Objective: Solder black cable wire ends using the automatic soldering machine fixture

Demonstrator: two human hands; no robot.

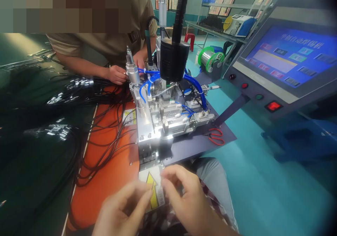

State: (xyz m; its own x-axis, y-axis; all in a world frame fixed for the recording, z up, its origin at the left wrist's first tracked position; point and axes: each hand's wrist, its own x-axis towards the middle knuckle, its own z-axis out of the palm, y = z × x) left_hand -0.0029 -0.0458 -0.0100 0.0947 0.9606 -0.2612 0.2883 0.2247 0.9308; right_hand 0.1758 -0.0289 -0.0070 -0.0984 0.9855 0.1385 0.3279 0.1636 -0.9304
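Note:
My left hand (126,206) and my right hand (185,195) are close together in front of the machine's near end. Both have thumb and forefinger pinched together. Whatever lies between the fingertips, if anything, is too small to make out. Just behind them is a white label plate (158,175) with a yellow arrow (150,180), partly covered by my left fingers. Beyond it stands a metal machine (147,123) with pneumatic cylinders and blue air tubes (198,88).
Black cables (105,152) trail across the orange mat (105,201) at left. Red-handled snips (216,136) lie on the machine base. A control screen (289,57) stands at right, a solder wire spool (210,59) behind. Across the machine, a co-worker's hand (117,75) is near the cables.

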